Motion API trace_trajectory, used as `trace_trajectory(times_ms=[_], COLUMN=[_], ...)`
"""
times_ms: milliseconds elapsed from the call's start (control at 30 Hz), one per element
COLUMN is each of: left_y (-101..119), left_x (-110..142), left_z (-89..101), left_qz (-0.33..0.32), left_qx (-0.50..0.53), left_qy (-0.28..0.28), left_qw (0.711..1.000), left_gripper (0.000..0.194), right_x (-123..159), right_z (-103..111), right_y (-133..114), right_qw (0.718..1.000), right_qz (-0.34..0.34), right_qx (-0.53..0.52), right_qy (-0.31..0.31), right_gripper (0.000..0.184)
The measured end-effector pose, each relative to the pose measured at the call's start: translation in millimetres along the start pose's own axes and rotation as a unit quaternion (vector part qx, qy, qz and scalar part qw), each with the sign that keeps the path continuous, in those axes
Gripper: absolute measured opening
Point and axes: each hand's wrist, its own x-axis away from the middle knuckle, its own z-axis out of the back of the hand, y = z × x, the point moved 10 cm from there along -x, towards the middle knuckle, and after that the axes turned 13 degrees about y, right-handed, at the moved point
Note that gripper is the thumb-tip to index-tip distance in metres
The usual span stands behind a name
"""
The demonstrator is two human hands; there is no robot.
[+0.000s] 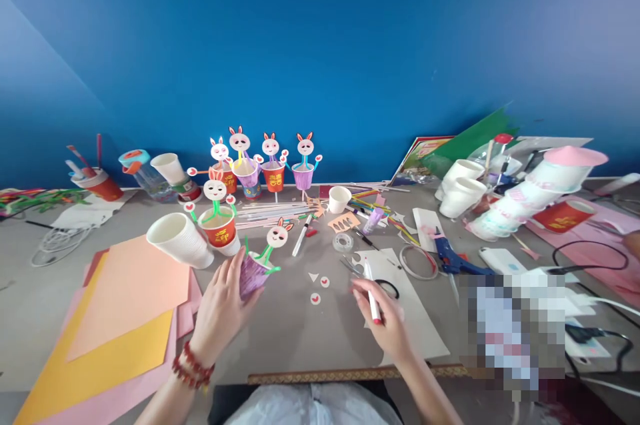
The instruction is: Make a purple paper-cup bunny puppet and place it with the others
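My left hand (225, 295) is wrapped round a purple-coloured paper cup (251, 276), which leans to one side. From the cup rises a paper rabbit head (277, 235) on green pipe-cleaner stems. Between the fingers of my right hand (383, 315) is a white marker (373, 295) with a red end, held slanting above a white paper sheet (417, 318). Scissors (386, 289) with black handles lie by that hand, partly covered by it. On the table between my hands are two small white discs with red hearts (320, 290) and a paper scrap (313, 277).
Finished rabbit cups (273, 177) stand along the blue wall. Stacked paper cups (175, 238) and coloured paper (125, 305) lie at left. A hot glue gun (455, 255), cables, a power strip (590, 345) and a tilted cup tower (525, 198) occupy the right.
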Motion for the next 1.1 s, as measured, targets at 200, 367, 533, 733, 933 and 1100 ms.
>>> trace_trajectory(times_ms=[200,367,533,733,933,1100], left_y=[1.1,5.6,5.0,15.6,78.5,124.7], left_x=[3.2,-25.5,-29.0,-30.1,-25.0,-11.9], left_z=[-12.0,-30.7,-49.7,-20.7,7.1,-6.1], left_qz=[0.024,0.042,0.072,0.042,-0.086,-0.153], left_qx=[-0.021,-0.045,-0.063,0.019,0.153,0.223], left_qy=[-0.015,-0.026,-0.051,0.025,0.016,-0.047], left_qw=[0.999,0.998,0.994,0.999,0.984,0.962], left_gripper=[0.078,0.081,0.082,0.076,0.04,0.039], right_x=[-33.6,-93.5,-113.3,-105.0,-88.9,-45.4], right_z=[-42.5,-102.5,-149.8,-147.0,-89.1,-79.1], right_y=[-3.0,5.0,13.0,13.0,-13.0,-36.5], right_qw=[0.982,0.938,0.927,0.935,0.979,0.948], right_qz=[0.037,0.089,0.106,0.104,0.005,-0.151], right_qx=[0.121,0.243,0.254,0.225,0.078,-0.174], right_qy=[-0.141,-0.231,-0.256,-0.254,-0.188,-0.218], right_gripper=[0.022,0.034,0.04,0.033,0.019,0.021])
